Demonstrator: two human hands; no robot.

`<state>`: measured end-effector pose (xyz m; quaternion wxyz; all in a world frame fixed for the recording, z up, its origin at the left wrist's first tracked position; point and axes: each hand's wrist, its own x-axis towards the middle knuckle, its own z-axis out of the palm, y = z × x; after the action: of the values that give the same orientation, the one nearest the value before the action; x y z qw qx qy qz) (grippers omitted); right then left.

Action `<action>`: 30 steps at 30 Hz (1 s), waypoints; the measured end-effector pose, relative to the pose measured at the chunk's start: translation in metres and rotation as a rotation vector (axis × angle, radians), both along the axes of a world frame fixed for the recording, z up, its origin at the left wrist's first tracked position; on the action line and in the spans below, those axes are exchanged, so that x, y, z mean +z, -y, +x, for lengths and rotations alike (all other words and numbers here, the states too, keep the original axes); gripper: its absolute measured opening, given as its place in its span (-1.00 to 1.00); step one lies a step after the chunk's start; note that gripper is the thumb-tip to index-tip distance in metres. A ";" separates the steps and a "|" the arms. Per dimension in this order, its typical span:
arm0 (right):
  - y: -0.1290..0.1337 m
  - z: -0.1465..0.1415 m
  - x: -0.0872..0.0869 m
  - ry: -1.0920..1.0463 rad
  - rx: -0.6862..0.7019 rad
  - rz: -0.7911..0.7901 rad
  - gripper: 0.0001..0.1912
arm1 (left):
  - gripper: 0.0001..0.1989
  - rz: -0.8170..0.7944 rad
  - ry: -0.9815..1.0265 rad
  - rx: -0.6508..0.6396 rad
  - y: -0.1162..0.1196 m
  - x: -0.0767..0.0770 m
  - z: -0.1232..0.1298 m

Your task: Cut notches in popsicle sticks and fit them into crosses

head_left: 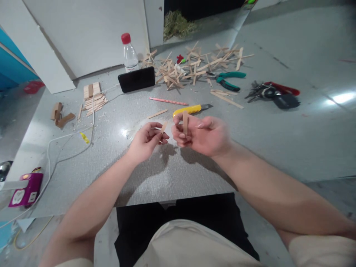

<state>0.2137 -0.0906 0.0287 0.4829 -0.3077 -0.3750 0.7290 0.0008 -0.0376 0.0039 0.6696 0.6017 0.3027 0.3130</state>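
Note:
My left hand pinches a short flat wooden stick between thumb and fingers. Palm up, my right hand has another flat wooden stick held upright in its curled fingers, the thumb apart from it. The two hands are close together above the grey table and do not touch. Just beyond my right hand lies a yellow utility knife. A pink marked strip and a thin wooden stick rest beyond the hands.
A phone leans before a red-capped bottle. Joined sticks are heaped at the back, with green pliers and keys to the right. Stacked sticks, a white cable and a purple box are left.

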 end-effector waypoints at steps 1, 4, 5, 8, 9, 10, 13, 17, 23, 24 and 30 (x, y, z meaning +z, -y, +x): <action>-0.001 0.000 0.000 -0.007 -0.011 -0.002 -0.61 | -0.76 -0.004 0.000 0.001 0.000 0.000 0.000; -0.002 0.000 -0.002 -0.013 -0.050 -0.005 -0.63 | -0.74 -0.020 0.005 -0.003 0.000 -0.002 0.001; -0.002 0.000 -0.002 -0.008 -0.063 -0.004 -0.64 | -0.74 -0.026 0.007 -0.005 0.000 -0.002 0.001; -0.002 -0.001 -0.004 0.011 -0.104 -0.004 -0.66 | -0.73 -0.037 0.015 -0.009 -0.001 -0.001 0.001; -0.002 -0.002 -0.004 0.017 -0.114 -0.002 -0.67 | -0.73 -0.038 0.018 -0.010 -0.001 -0.001 0.002; -0.002 -0.002 -0.004 0.024 -0.122 0.001 -0.68 | -0.72 -0.038 0.020 -0.011 -0.001 -0.001 0.002; -0.001 -0.002 -0.004 0.051 -0.129 0.012 -0.70 | -0.71 -0.029 0.018 -0.016 -0.001 0.000 0.002; -0.002 -0.003 -0.005 0.081 -0.134 0.000 -0.70 | -0.71 0.027 -0.004 -0.010 -0.001 0.000 0.001; -0.004 -0.008 -0.015 0.255 -0.222 0.091 -0.80 | -0.83 0.242 -0.060 0.024 -0.001 -0.004 -0.001; -0.004 -0.009 -0.017 0.274 -0.243 0.111 -0.82 | -0.86 0.301 -0.071 0.036 -0.001 -0.004 -0.002; 0.005 -0.012 -0.010 0.338 -0.226 0.224 -0.87 | -0.85 0.665 -0.147 0.071 0.000 0.003 -0.013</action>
<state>0.2018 -0.0957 0.0183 0.5231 -0.4099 -0.4923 0.5622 -0.0125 -0.0381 0.0073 0.4019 0.7970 0.2526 0.3734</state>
